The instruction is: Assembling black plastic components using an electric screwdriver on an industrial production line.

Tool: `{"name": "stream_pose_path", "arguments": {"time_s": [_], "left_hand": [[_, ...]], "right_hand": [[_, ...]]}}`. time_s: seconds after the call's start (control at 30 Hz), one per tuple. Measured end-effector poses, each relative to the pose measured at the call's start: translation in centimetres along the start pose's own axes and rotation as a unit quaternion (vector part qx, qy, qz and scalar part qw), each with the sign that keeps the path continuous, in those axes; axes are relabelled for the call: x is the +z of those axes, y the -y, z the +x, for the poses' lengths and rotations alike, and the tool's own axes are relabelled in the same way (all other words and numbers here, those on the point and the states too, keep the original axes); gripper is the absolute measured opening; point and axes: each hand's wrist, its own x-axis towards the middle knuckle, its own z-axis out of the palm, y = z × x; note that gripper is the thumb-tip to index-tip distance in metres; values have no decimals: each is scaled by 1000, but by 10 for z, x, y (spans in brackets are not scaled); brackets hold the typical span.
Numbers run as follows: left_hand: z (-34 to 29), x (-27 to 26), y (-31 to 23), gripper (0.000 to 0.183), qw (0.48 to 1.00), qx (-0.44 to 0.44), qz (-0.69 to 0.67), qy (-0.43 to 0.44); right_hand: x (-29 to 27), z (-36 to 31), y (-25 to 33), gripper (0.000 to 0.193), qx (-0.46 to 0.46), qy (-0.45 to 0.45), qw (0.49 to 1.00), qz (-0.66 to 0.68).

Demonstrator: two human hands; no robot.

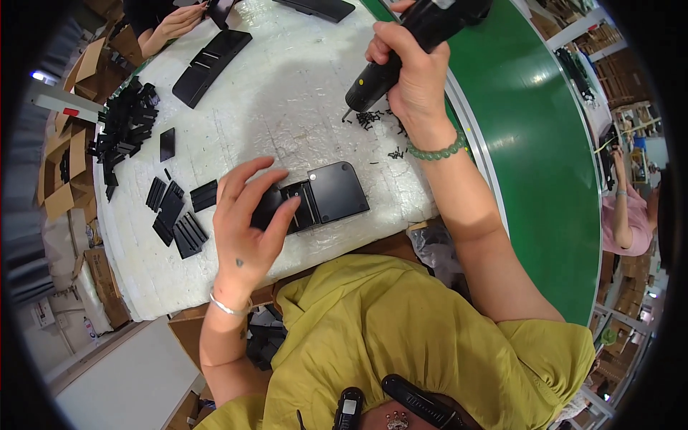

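My right hand [418,75] is wrapped round a black electric screwdriver [376,80], tilted with its bit pointing down. The bit tip is at the left edge of a scatter of small dark screws [369,120]. My left hand [247,215] is spread, thumb and fingers apart, over the left part of a flat black plastic housing [340,192]. That housing lies near the front edge of the table and has a recessed slot in its middle. Part of it is hidden under my left hand, and I cannot tell whether the fingers touch it.
Several black plastic strips [189,235] lie left of my hand, with a heap of black parts [129,122] beyond. A similar black housing [211,68] rests farther off, near another person's hand [179,23]. A green conveyor belt [530,143] runs along the right of the white-covered table [251,129].
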Motion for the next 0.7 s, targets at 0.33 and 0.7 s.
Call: {"name": "stream_pose_path", "arguments": {"time_s": [0.33, 0.7], "left_hand": [[64, 52, 24, 20, 989, 137, -59, 15], [54, 40, 16, 9, 977, 172, -122, 3]], "right_hand": [[2, -24, 34, 26, -31, 97, 986, 130], [-3, -41, 57, 36, -84, 337, 929, 125]]}}
